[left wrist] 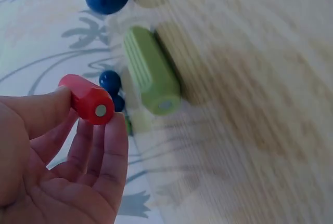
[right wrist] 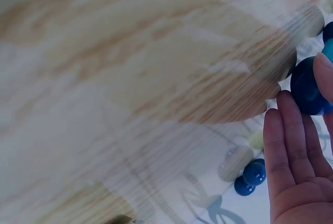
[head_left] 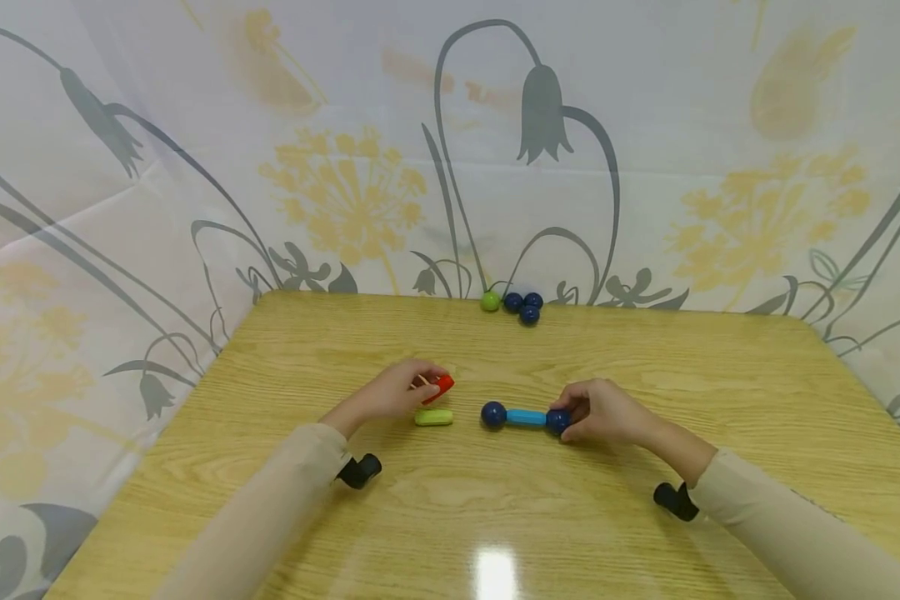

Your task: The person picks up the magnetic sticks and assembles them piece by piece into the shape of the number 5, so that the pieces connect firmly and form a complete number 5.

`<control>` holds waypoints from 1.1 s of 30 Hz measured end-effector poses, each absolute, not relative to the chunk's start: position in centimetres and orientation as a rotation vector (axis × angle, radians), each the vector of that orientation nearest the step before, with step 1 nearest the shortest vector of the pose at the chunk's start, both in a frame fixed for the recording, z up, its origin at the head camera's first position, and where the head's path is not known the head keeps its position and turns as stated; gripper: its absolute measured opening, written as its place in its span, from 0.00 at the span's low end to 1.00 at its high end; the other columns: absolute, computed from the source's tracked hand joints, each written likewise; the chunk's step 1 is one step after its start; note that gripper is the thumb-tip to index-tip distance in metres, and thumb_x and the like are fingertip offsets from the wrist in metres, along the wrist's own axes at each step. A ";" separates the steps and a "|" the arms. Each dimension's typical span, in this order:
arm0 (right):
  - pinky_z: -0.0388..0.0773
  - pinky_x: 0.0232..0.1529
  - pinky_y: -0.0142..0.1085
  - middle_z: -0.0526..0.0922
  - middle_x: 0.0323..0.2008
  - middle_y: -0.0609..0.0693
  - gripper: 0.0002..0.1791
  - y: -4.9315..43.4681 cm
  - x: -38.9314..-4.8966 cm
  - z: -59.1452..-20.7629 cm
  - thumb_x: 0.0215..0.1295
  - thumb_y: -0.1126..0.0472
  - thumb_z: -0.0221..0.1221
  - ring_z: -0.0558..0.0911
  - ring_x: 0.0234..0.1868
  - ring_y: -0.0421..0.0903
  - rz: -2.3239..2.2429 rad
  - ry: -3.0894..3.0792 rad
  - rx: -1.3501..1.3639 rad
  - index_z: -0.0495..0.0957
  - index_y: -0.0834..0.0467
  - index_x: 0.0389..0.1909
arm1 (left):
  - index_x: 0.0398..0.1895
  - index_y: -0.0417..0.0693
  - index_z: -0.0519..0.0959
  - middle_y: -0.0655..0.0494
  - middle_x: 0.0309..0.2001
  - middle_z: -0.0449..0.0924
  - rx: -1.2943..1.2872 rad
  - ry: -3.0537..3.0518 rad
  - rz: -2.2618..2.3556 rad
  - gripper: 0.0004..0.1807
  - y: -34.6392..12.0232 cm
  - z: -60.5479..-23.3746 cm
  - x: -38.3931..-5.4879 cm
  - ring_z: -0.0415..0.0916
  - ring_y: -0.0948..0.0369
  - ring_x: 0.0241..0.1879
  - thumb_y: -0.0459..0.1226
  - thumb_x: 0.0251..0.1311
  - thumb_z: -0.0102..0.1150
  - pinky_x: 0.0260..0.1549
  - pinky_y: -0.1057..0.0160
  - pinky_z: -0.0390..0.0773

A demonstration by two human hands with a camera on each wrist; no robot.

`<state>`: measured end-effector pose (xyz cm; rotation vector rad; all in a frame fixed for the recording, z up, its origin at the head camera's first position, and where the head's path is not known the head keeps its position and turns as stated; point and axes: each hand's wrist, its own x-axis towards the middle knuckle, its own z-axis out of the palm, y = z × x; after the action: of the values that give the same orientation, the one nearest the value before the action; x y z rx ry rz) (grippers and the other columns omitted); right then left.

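Note:
My left hand pinches a short red magnetic rod between thumb and fingertips, raised over the table. In the left wrist view the red rod shows a round metal disc in its end. Just below that hand lies a yellow-green rod of similar shape. To its right, a light blue rod joins two dark blue balls, a left one and a right one. My right hand grips the right ball between thumb and fingers; the right wrist view shows that ball close up.
At the table's far edge, a green ball sits beside three dark blue balls. Behind the wooden table hangs a flower-patterned cloth. Black wrist-camera mounts jut out from both sleeves.

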<state>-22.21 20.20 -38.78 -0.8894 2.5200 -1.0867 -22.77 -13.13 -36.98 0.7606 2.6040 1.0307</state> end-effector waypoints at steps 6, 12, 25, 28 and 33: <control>0.79 0.33 0.31 0.81 0.37 0.54 0.15 20.5 -22.2 -38.7 0.47 0.70 0.69 0.82 0.34 0.44 -1.053 2.528 -0.903 0.80 0.64 0.38 | 0.56 0.37 0.71 0.46 0.48 0.74 0.793 2.572 1.087 0.16 -12.0 -37.1 -21.6 0.74 0.56 0.41 0.33 0.68 0.49 0.36 0.65 0.76; 0.79 0.34 0.31 0.82 0.38 0.55 0.14 20.8 -22.3 -38.6 0.47 0.69 0.70 0.82 0.33 0.43 -1.063 2.529 -0.897 0.80 0.63 0.36 | 0.53 0.38 0.73 0.48 0.45 0.76 0.759 2.558 1.119 0.14 -10.5 -37.1 -20.6 0.75 0.57 0.40 0.34 0.66 0.51 0.32 0.67 0.76; 0.79 0.34 0.32 0.82 0.38 0.55 0.14 21.2 -22.6 -38.4 0.48 0.69 0.69 0.82 0.34 0.44 -1.036 2.539 -0.927 0.80 0.65 0.38 | 0.54 0.38 0.72 0.51 0.40 0.76 0.601 2.481 1.225 0.18 -7.9 -38.2 -19.3 0.74 0.61 0.33 0.35 0.63 0.56 0.27 0.68 0.75; 0.80 0.34 0.32 0.82 0.38 0.56 0.14 21.3 -22.6 -38.5 0.48 0.70 0.69 0.82 0.34 0.44 -1.046 2.541 -0.940 0.80 0.65 0.38 | 0.60 0.36 0.67 0.50 0.41 0.75 0.584 2.443 1.255 0.23 -7.5 -38.5 -19.0 0.75 0.61 0.34 0.35 0.63 0.56 0.28 0.67 0.75; 0.80 0.33 0.32 0.82 0.37 0.55 0.14 21.3 -22.6 -38.6 0.48 0.69 0.69 0.81 0.33 0.44 -1.039 2.550 -0.945 0.80 0.65 0.38 | 0.66 0.37 0.58 0.51 0.40 0.75 0.530 2.391 1.296 0.32 -6.7 -39.0 -19.0 0.77 0.61 0.34 0.35 0.62 0.58 0.31 0.65 0.77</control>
<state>-22.64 21.30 -38.64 -0.9454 2.5495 -1.0387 -19.02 -6.74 -39.01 0.5295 2.3915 1.2961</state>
